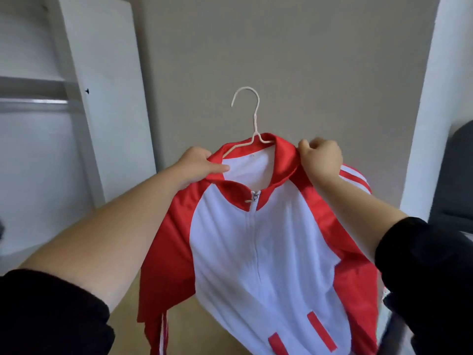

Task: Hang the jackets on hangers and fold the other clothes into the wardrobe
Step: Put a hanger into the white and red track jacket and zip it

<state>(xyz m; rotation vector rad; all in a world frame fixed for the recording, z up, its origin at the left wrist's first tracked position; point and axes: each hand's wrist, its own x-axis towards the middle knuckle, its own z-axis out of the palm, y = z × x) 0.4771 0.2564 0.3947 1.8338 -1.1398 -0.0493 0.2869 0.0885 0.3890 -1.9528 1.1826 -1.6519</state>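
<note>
- We record a red and white jacket [256, 252] held up in the air in front of a grey wall [281, 60], resting on no surface.
- The jacket is zipped to the neck and faces us. A white hanger [253, 119] sits inside its collar, with the hook standing upright above the collar.
- The left hand [197, 165] grips the red collar at the jacket's left shoulder, thumb laid across the white lining.
- The right hand [321, 157] is clenched round the red collar at the opposite shoulder.
- Both forearms are bare, with black sleeves [51, 316] pushed back.
- To the left stands an open white wardrobe [30, 155], its door [107, 98] swung outwards. A metal rail [33, 101] runs under a shelf inside.
- A white pillar [430, 98] rises at the right, with a dark item [455, 175] beside it that we cannot identify.
- A tan surface [179, 326] shows below the jacket's hem.
</note>
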